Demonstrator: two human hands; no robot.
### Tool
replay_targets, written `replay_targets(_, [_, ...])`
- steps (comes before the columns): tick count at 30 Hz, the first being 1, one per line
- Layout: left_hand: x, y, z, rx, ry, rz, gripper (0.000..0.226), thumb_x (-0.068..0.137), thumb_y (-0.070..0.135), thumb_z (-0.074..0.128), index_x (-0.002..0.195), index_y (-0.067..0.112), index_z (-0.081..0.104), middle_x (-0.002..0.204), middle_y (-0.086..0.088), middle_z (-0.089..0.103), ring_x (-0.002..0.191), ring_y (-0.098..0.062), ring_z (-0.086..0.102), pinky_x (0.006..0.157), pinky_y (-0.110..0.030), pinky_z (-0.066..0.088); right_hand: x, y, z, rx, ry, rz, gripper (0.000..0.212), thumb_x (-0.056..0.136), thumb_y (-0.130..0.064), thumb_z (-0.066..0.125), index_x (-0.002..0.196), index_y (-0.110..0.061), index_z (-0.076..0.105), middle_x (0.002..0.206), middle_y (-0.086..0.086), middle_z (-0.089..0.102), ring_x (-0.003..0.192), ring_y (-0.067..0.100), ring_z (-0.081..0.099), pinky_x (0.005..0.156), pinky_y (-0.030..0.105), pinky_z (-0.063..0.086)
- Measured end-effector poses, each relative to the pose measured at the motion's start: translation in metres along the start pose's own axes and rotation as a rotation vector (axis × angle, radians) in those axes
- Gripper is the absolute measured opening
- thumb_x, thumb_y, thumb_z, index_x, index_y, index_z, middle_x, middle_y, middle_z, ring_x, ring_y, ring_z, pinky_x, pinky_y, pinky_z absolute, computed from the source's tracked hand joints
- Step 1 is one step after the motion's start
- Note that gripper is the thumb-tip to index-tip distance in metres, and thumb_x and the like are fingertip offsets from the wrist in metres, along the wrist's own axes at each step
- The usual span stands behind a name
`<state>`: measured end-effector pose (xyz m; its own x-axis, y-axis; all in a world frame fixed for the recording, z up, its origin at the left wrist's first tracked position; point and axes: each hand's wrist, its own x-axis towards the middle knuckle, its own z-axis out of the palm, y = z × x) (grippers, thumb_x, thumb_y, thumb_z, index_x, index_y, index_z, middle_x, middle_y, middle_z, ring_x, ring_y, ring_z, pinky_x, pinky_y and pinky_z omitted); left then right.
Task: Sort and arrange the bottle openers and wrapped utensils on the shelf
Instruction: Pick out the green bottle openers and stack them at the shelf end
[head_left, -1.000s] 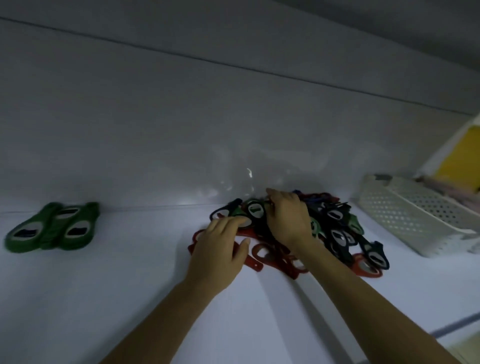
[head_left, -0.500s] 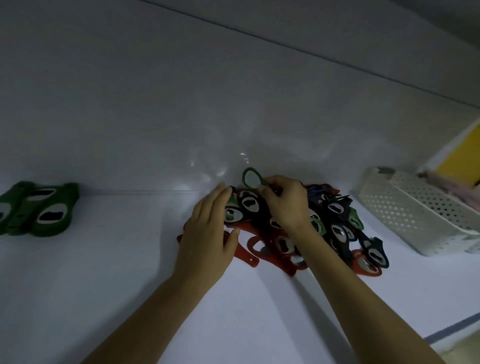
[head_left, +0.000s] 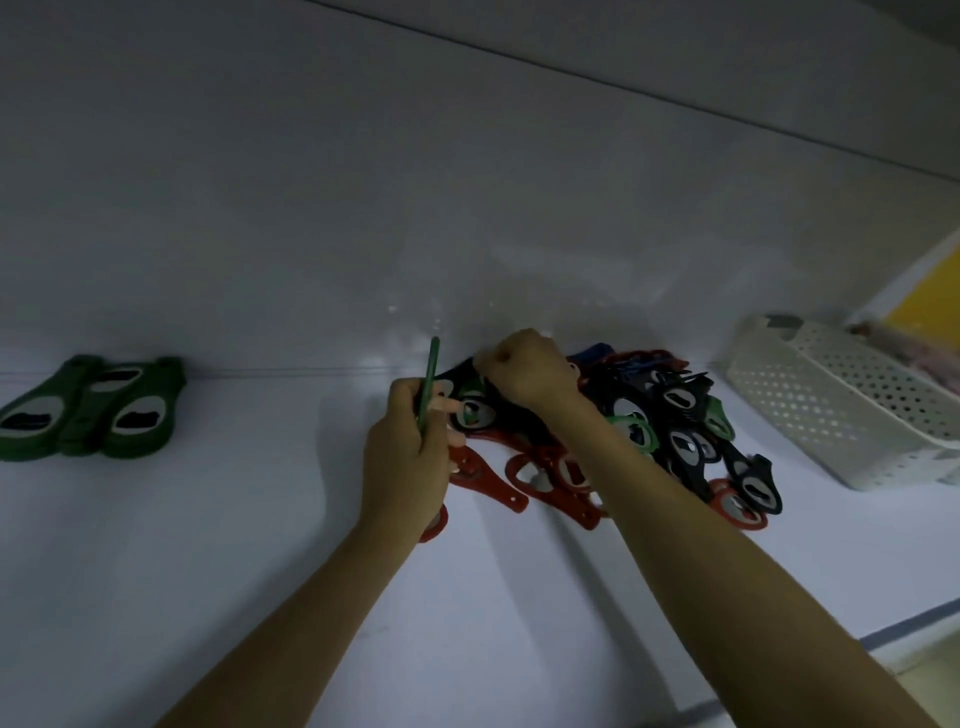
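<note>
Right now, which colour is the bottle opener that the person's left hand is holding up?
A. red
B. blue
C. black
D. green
D: the left hand grips a green opener, turned edge-on to the camera and sticking up beside the mixed pile of red, black and green ones.

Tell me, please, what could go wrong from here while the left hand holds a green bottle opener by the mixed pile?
1. The left hand grips the green plastic bottle opener edge-up against the loose pile of red, black and green openers; pulling away could snag neighbours.
2. The right hand is curled on the pile's back and might scatter it.
3. In this dim light green and black look alike, risking a mis-sort.
</note>
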<state>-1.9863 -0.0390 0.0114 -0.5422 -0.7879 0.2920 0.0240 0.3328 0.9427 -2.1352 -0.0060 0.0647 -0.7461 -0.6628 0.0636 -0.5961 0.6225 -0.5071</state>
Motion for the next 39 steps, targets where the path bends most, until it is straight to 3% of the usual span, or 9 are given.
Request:
replay_targets(4, [0.002,-0.001,-0.002,-0.12,0.014,-0.055,0.008,0.098,0.022,0.045,0.102,0.021,0.05,0.089,0.0,0.069,0.069,-0.014,0.069,0.065,-0.032,0.059,0.012,-0.01,0.014,-0.453,-0.195,0.01,0.049,0.08,-0.056,0.063,0.114,-0.02,0.06,0.094,0.004,0.06,0.093,0.023,0.057,0.09,0.04,0.043])
replay_targets(9, [0.004,-0.004,-0.004,-0.191,0.059,-0.092,0.005,0.098,0.024,0.044,0.098,0.026,0.049,0.087,0.004,0.068,0.065,-0.009,0.068,0.058,-0.019,0.056,0.004,-0.01,0.022,-0.457,-0.13,-0.058,0.038,0.083,-0.044,0.066,0.107,-0.014,0.066,0.105,0.006,0.065,0.098,0.024,0.059,0.091,0.04,0.047])
replay_targets(13, [0.006,-0.004,-0.004,-0.268,0.081,-0.126,0.009,0.098,0.028,0.044,0.097,0.024,0.051,0.086,0.001,0.07,0.061,-0.011,0.068,0.055,-0.018,0.055,-0.004,0.006,0.015,0.123,-0.163,-0.029,0.006,0.082,-0.014,0.071,0.078,-0.009,0.069,0.107,0.009,0.07,0.092,0.018,0.066,0.076,0.024,0.054])
replay_targets(16, [0.008,-0.005,-0.004,-0.315,0.071,-0.144,0.015,0.098,0.028,0.043,0.101,0.018,0.054,0.086,-0.002,0.071,0.059,-0.014,0.068,0.054,-0.02,0.056,-0.012,0.009,0.0,0.572,-0.05,0.115,0.005,0.079,-0.012,0.074,0.082,-0.01,0.071,0.086,0.0,0.071,0.067,0.005,0.066,0.05,0.007,0.046])
replay_targets(22, [0.007,-0.002,-0.007,-0.398,0.018,-0.134,0.021,0.092,0.041,0.045,0.096,0.022,0.056,0.085,0.002,0.071,0.065,-0.012,0.07,0.056,-0.019,0.055,-0.04,0.003,-0.013,0.91,-0.042,0.128,0.008,0.088,-0.02,0.065,0.091,-0.015,0.07,0.08,0.001,0.073,0.071,0.015,0.067,0.067,0.025,0.057])
replay_targets(26, [0.003,-0.005,-0.005,-0.18,-0.064,-0.014,0.008,0.089,0.04,0.056,0.09,0.032,0.056,0.07,0.012,0.068,0.061,-0.006,0.067,0.052,-0.016,0.052,-0.071,-0.002,0.013,0.773,-0.098,-0.136,0.019,0.094,-0.007,0.054,0.092,-0.012,0.073,0.077,0.006,0.072,0.064,0.016,0.066,0.063,0.023,0.057])
replay_targets(31, [0.007,-0.008,-0.005,-0.295,0.038,-0.103,0.008,0.096,0.021,0.049,0.102,0.019,0.054,0.082,0.005,0.07,0.055,-0.008,0.065,0.05,-0.017,0.052,-0.055,0.02,0.013,0.208,0.242,-0.239,0.028,0.094,-0.003,0.049,0.112,-0.013,0.068,0.11,0.005,0.068,0.079,0.014,0.065,0.075,0.028,0.057])
replay_targets(35, [0.007,-0.007,-0.004,-0.251,0.074,-0.139,0.009,0.094,0.018,0.052,0.103,0.018,0.054,0.072,0.0,0.063,0.05,-0.002,0.058,0.052,-0.013,0.049,-0.022,0.029,0.005,-0.329,-0.051,-0.39,0.04,0.091,-0.004,0.053,0.124,-0.025,0.062,0.114,0.006,0.057,0.1,0.022,0.053,0.092,0.035,0.047])
replay_targets(39, [0.006,-0.003,-0.004,-0.284,0.035,-0.154,0.017,0.095,0.033,0.048,0.096,0.017,0.053,0.067,-0.003,0.052,0.058,-0.013,0.051,0.057,-0.022,0.044,0.0,0.01,-0.005,-0.461,-0.36,-0.462,0.034,0.089,-0.014,0.06,0.12,-0.027,0.064,0.121,0.003,0.057,0.103,0.019,0.053,0.098,0.037,0.044])
